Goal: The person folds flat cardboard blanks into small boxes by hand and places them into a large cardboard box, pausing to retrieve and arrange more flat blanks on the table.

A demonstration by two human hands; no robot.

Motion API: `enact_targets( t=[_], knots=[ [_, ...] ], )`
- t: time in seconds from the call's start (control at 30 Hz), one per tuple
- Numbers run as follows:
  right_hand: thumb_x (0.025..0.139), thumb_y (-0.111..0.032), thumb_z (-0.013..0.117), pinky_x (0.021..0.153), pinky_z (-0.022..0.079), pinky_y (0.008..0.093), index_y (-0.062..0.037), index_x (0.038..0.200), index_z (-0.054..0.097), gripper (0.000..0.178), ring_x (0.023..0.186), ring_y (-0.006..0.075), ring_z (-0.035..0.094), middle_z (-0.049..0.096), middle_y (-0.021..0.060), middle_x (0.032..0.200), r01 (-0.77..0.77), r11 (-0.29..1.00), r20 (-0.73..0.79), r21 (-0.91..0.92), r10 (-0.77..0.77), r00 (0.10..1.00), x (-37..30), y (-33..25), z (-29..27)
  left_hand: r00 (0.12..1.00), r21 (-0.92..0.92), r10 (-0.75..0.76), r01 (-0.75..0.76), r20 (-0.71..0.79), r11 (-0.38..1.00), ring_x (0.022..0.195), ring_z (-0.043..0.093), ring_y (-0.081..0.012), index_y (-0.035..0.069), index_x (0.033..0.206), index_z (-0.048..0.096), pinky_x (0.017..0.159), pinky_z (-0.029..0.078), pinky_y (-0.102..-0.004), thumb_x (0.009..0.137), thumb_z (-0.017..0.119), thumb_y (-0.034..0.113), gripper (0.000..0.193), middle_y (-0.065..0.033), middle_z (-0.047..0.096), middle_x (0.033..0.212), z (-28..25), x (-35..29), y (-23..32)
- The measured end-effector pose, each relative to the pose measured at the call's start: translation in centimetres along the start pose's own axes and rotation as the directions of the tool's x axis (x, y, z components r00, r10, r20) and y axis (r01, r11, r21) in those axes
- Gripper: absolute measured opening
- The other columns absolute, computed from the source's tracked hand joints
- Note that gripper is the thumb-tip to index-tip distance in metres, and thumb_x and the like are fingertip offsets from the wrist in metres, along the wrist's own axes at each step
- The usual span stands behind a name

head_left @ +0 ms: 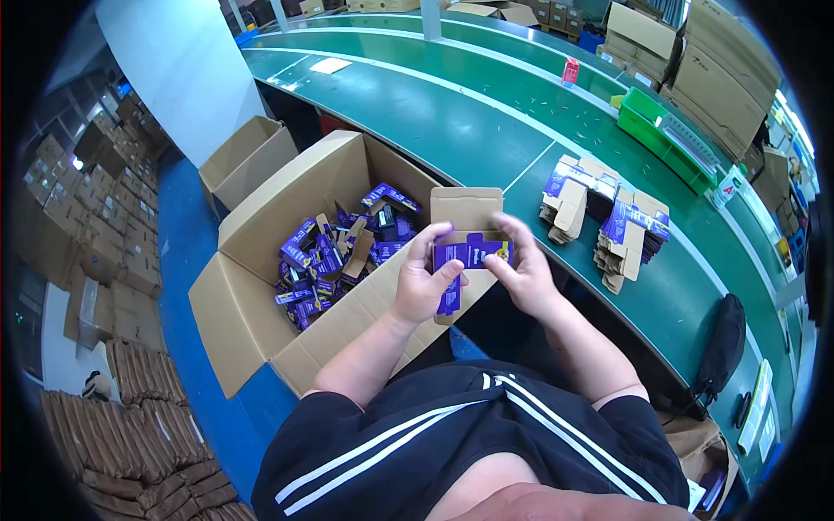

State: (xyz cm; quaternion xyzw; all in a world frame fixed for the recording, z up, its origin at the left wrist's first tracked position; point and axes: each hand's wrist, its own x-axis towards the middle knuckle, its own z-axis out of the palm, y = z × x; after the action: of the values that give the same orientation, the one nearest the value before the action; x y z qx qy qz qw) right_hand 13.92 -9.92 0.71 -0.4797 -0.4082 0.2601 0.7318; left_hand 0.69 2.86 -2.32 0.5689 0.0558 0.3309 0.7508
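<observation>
Holds a purple carton (pixel 476 253) between both hands in front of the chest, just at the right end of a large cardboard box (pixel 304 182). Points the carton's upper strip left to right, long axis nearly level, yellow-marked end to the right, small tab to the far side. Shows a second purple part dropping from the left end toward the near side, making an L; cannot tell whether seeing one folded piece or two overlapping ones.

Has the hands apart, one at either end: pinches the left end with the left hand (pixel 419 282), thumb in front, fingers partly hidden behind; lays the thumb of the right hand (pixel 532 278) on the right end, upper fingers raised and blurred. Cannot tell whether gripping with the right or only pressing.

Hides part of a heap of purple cartons (pixel 308 269) behind the near wall of the box; cannot make out separate pieces deep inside. Shows to the right, on a green bench (pixel 486 130), two stacks of flattened cartons (pixel 618 252), lower layers hard to count. Shows a brown container (pixel 695 443) at near right only partly, behind the dark sleeve.
</observation>
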Motion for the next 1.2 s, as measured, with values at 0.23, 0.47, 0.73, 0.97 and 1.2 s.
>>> enact_targets(
  t=[0.23, 0.47, 0.73, 0.97, 1.2],
  knots=[
    [0.086, -0.006, 0.061, 0.090, 0.047, 0.0381, -0.0030, 0.103, 0.055, 0.018, 0.111, 0.0283, 0.055, 0.051, 0.0161, 0.127, 0.197, 0.934, 0.061, -0.298, -0.188, 0.980, -0.9, -0.2, -0.9, 0.995, -0.022, -0.054, 0.056, 0.082, 0.998, 0.072, 0.064, -0.0173, 0.014, 0.150, 0.015, 0.061, 0.053, -0.0239, 0.089, 0.065, 0.007, 0.080, -0.0178, 0.059, 0.107, 0.5, -0.8, 1.2],
    [0.089, -0.012, 0.058, 0.087, 0.047, 0.0358, -0.0033, 0.105, 0.056, 0.018, 0.099, 0.0252, 0.058, 0.059, 0.0148, 0.114, -0.166, 0.954, 0.117, -0.248, 0.200, 0.973, -0.9, -1.4, -1.9, 0.985, 0.109, -0.047, 0.029, 0.166, 0.994, 0.078, 0.064, -0.0184, 0.010, 0.151, 0.013, 0.069, 0.054, -0.0266, 0.088, 0.064, 0.004, 0.081, -0.0181, 0.059, 0.108, 1.0, -1.5, 1.0],
    [0.090, -0.012, 0.056, 0.090, 0.047, 0.0334, -0.0028, 0.115, 0.063, 0.028, 0.101, 0.0240, 0.057, 0.060, 0.0142, 0.114, -0.285, 0.944, 0.275, 0.167, 0.233, 0.933, -0.7, -1.5, -3.0, 0.961, 0.101, -0.006, -0.023, 0.276, 0.995, 0.077, 0.064, -0.0180, 0.010, 0.151, 0.014, 0.070, 0.053, -0.0258, 0.088, 0.063, 0.005, 0.080, -0.0176, 0.058, 0.107, 0.3, -1.5, 0.8],
    [0.090, -0.014, 0.057, 0.094, 0.045, 0.0365, -0.0030, 0.119, 0.066, 0.032, 0.108, 0.0269, 0.057, 0.059, 0.0140, 0.122, -0.039, 0.950, 0.372, -0.310, 0.159, 0.914, -0.5, -2.9, -2.9, 0.951, 0.154, 0.005, -0.056, 0.308, 0.986, 0.073, 0.063, -0.0169, 0.010, 0.148, 0.025, 0.065, 0.053, -0.0245, 0.092, 0.059, 0.007, 0.066, -0.0151, 0.057, 0.105, -0.1, -1.5, 0.7],
    [0.090, -0.009, 0.058, 0.088, 0.049, 0.0335, -0.0025, 0.119, 0.065, 0.031, 0.102, 0.0268, 0.059, 0.059, 0.0129, 0.120, 0.125, 0.924, 0.406, -0.361, 0.035, 0.913, -1.0, -2.6, -2.8, 0.951, -0.005, -0.141, 0.148, 0.273, 0.989, 0.071, 0.063, -0.0161, 0.010, 0.132, 0.041, 0.062, 0.052, -0.0236, 0.094, 0.057, 0.011, 0.041, -0.0126, 0.056, 0.104, 0.2, -1.7, 0.7]
  ],
)
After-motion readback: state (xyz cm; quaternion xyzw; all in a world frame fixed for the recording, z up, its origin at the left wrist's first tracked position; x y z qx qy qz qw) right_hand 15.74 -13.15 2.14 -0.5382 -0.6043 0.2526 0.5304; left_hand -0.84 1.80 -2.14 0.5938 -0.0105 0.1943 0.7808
